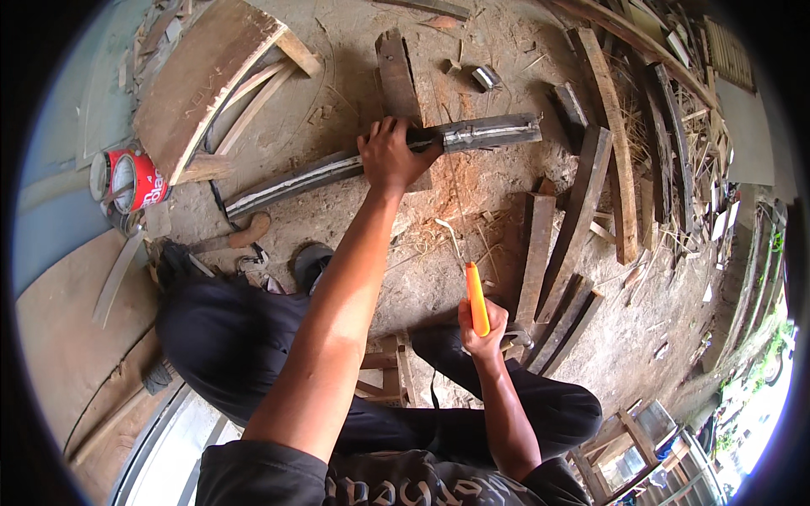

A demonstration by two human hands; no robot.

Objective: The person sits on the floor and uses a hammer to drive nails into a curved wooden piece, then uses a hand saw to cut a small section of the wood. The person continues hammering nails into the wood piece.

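My left hand (390, 156) reaches forward and grips a long curved wooden piece (295, 180) with a pale coated edge, lying across the dirt floor over a dark plank (396, 76). My right hand (483, 331) sits close to my knee and holds an orange-handled tool (477, 297) upright; its thin bent metal neck (451, 236) points toward the curved piece, and the working end is hard to make out. My legs in dark trousers (228, 337) are folded on either side of a small wooden stool (384, 371).
A red and white can (135, 181) stands at the left by a wide curved board (198, 80). Several dark curved planks (582, 211) lie at the right. A small metal tin (484, 78) sits farther off. Wood scraps pile at the far right.
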